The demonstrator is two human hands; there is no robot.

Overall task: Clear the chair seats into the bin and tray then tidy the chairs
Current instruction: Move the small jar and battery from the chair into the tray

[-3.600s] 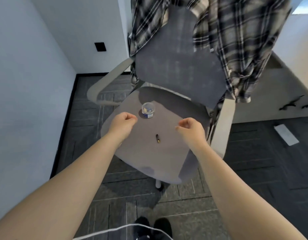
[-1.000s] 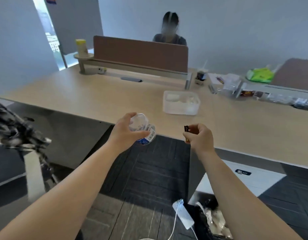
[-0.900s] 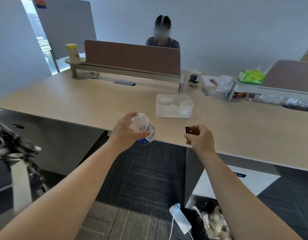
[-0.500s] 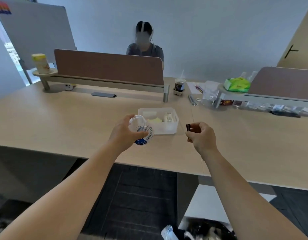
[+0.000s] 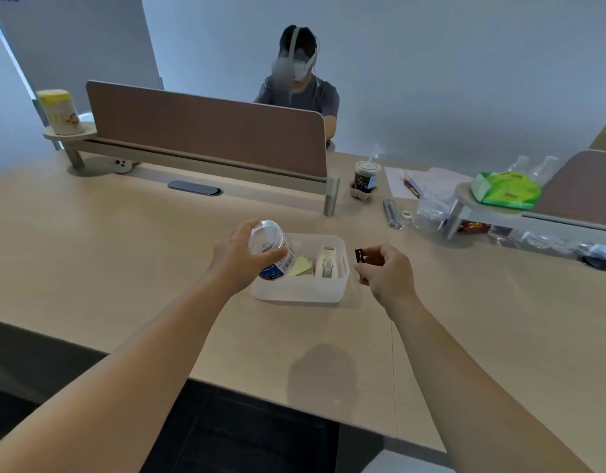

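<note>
Both-handed: left hand (image 5: 238, 264) around jar (image 5: 270, 249).

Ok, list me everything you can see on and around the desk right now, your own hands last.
Light wooden desk: 1, tan, fills the view.
Translucent white plastic tray: 1, desk centre.
Yellow-green sticky notes: 1 stack, inside the tray.
White tape dispenser: 1, inside the tray, right side.
Brown divider panel: 1, far side of the desk.
Yellow-lidded wipes canister: 1, small shelf, far left.
Iced drink cup: 1, dark, right of the panel.
Green packet: 1, raised shelf, right.
Seated person: 1, grey shirt, behind the panel.
Clear plastic jar: 1, blue label, held over the tray.
Small dark battery-like object: 1, right of the tray.
Left hand: grips the jar.
Right hand: pinches the dark object.
</note>
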